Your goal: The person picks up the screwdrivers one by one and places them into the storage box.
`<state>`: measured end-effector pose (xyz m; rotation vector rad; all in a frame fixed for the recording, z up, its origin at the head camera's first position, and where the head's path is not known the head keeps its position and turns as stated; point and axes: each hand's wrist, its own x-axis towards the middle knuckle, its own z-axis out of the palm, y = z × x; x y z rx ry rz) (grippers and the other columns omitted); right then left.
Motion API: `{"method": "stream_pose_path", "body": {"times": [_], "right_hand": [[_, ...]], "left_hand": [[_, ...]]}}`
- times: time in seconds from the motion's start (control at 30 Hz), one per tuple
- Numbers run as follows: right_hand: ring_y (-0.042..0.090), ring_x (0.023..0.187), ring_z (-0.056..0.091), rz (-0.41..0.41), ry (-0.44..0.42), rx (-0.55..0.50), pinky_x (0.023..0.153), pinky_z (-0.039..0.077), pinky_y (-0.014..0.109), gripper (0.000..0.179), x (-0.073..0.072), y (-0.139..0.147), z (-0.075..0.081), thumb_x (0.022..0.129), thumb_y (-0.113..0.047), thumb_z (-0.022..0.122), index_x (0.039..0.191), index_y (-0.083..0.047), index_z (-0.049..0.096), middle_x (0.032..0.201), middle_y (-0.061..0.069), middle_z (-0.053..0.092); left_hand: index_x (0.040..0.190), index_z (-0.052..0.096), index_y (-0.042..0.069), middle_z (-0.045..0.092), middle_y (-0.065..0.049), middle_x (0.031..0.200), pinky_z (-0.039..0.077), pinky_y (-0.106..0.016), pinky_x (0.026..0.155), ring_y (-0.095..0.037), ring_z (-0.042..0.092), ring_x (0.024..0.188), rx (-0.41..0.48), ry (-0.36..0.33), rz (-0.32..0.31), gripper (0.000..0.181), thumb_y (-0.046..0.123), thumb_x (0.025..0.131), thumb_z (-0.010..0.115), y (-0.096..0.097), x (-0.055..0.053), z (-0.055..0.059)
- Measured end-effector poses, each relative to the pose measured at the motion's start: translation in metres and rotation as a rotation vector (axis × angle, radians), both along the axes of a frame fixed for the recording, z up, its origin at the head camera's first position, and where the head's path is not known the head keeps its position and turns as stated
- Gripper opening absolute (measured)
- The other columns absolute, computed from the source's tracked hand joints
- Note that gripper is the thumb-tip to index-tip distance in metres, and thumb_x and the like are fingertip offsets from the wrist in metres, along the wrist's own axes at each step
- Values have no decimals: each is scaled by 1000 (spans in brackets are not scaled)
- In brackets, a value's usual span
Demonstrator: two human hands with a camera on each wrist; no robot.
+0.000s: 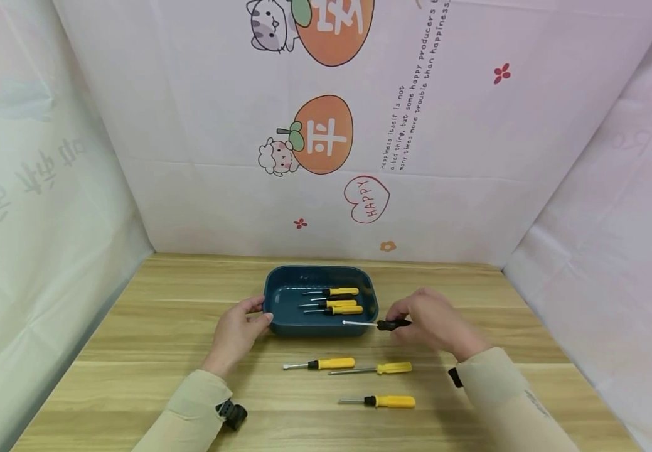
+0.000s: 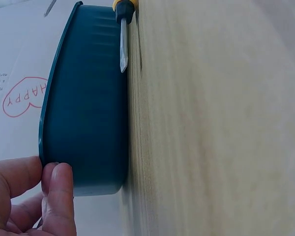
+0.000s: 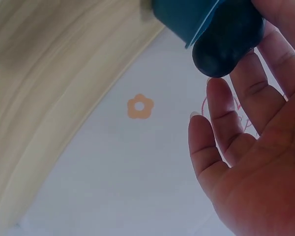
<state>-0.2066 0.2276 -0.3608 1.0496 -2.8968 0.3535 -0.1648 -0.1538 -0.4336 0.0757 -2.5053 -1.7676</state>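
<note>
A dark teal plastic box (image 1: 320,330) stands on the wooden table, with three yellow-handled screwdrivers (image 1: 344,291) and a black-handled one (image 1: 341,297) lying inside it. My left hand (image 1: 238,333) pinches the rim at the box's left end, where the left wrist view shows thumb and fingers (image 2: 59,196) at the edge. A screwdriver with a black handle (image 1: 393,324) is held in my right hand (image 1: 430,320), its metal shaft pointing left over the box's front right corner. In the right wrist view, the rounded handle (image 3: 226,42) sits between thumb and fingers.
In front of the box, three yellow-handled screwdrivers lie on the table (image 1: 133,351): one at the left (image 1: 334,363), one beside it (image 1: 395,368) and one nearer me (image 1: 395,402). Printed white sheeting (image 1: 218,207) rises behind the table and along both sides.
</note>
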Motion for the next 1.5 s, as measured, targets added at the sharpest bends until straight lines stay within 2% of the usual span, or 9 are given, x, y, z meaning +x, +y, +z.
{"method": "stream_pose_path", "body": {"times": [0.23,0.37,0.57,0.67,0.87,1.0,1.3,1.5], "right_hand": [[4,84,62,-3,-27,-13,97,50,45,15,-9,-17,0,83,-23,88,92,-32,80,88,-25,72],[5,84,63,-21,-58,-42,100,52,47,16,-15,-26,-1,84,-22,88,94,-31,81,90,-23,73],[14,95,63,-82,-120,-61,102,51,50,17,-20,-39,-1,84,-26,88,98,-31,81,96,-19,74],[17,97,63,-91,-129,-69,96,54,46,18,-23,-45,0,84,-28,88,101,-29,81,98,-17,75],[11,87,59,-77,-133,-67,88,53,40,18,-31,-55,-3,85,-29,87,101,-27,81,90,-19,73],[9,84,58,-72,-139,-74,94,50,42,18,-37,-60,-7,86,-30,86,102,-28,81,92,-20,74],[8,82,57,-15,-138,-75,82,52,34,17,-49,-71,-18,88,-30,84,103,-24,82,94,-16,75],[7,83,59,4,-99,-48,87,53,35,18,-55,-78,-23,87,-32,83,104,-23,82,95,-16,76]], "left_hand": [[147,55,-2,61,-22,137,65,-39,86,-27,76,102,-5,2,5,51,14,101,68,0,-1,-2],[147,56,-1,62,-21,136,65,-37,84,-26,76,101,-18,7,10,50,14,100,69,0,-2,-3],[146,57,-1,63,-21,135,66,-36,83,-26,76,99,-19,12,10,50,14,100,69,1,-2,-3],[146,57,-1,63,-21,135,66,-37,83,-25,76,100,-16,9,13,50,14,100,69,1,-3,-3],[146,56,-2,63,-21,135,66,-35,83,-25,76,99,-26,5,14,50,14,100,69,2,-3,-3],[146,56,-2,62,-22,136,66,-34,82,-25,76,99,-27,2,16,50,14,100,69,2,-2,-2],[147,56,-1,62,-21,137,65,-34,83,-25,76,101,-17,-3,22,50,14,100,69,2,-4,-1],[146,56,-1,62,-21,137,66,-34,83,-25,76,100,-24,1,23,51,15,100,69,1,-3,-2]]}}
